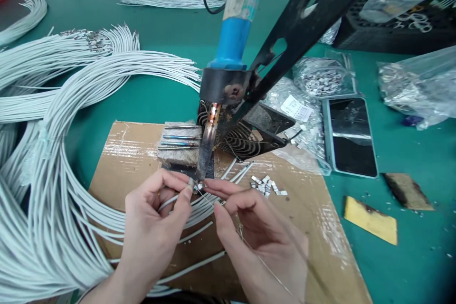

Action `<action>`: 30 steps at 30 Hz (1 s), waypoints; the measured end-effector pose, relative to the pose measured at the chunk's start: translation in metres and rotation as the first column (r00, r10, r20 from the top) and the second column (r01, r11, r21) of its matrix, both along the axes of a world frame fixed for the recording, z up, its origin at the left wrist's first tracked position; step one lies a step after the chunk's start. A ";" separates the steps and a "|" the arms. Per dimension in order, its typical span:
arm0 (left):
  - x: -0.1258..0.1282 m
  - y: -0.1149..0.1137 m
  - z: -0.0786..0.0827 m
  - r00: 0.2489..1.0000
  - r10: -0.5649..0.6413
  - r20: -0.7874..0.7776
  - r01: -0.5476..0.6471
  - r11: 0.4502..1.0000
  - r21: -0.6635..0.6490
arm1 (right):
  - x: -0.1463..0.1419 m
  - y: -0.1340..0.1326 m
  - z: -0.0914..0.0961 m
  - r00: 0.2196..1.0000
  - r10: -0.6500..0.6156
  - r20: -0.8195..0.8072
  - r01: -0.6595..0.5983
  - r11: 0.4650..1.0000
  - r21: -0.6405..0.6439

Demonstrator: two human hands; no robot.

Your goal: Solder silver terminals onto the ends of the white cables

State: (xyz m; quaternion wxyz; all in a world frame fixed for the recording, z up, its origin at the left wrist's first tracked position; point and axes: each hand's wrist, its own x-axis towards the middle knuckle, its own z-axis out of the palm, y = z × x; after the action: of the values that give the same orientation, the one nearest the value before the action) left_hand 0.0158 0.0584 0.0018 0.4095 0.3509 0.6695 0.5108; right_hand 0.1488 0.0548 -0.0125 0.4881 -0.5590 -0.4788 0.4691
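**Cable end pinched beneath a soldering iron**

Far left: thick bundle of white cables (71, 190), curving over the green tabletop (409, 152) and onto a cardboard sheet (117, 152).

Left hand (156, 218): thumb and forefinger together, clamped on a single white cable (168, 202) close to its end. That end sits mid-sheet, just below the tip of the soldering iron (231, 33). Cable looks light, bendy, a bit springy; probably best taken just behind the end, where it should wag least, skin clear of a tip likely hot.

Right hand (267, 228): thumb and forefinger closed on a thin wire (265, 264), which trails down to the right; foremost fingertip close by the cable end. Wire probably soft, easily kinked; hold near its working end. Tiny fitting at the meeting point too obscured to tell.

Beyond: small metal clips (267, 186) in a loose heap, likely slippery, best pinched by the sides. Then phone (352, 135), yellow sponge (370, 221).
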 end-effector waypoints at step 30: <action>0.000 0.010 0.009 0.996 0.006 0.091 -0.008 1.000 0.024 | -0.003 0.005 0.009 0.994 -0.020 -0.109 0.019 1.000 -0.015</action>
State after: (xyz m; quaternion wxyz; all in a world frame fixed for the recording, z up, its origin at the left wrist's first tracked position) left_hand 0.0159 0.0689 0.0110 0.4334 0.3300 0.6450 0.5359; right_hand 0.1460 0.0602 -0.0038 0.5141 -0.5406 -0.4427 0.4975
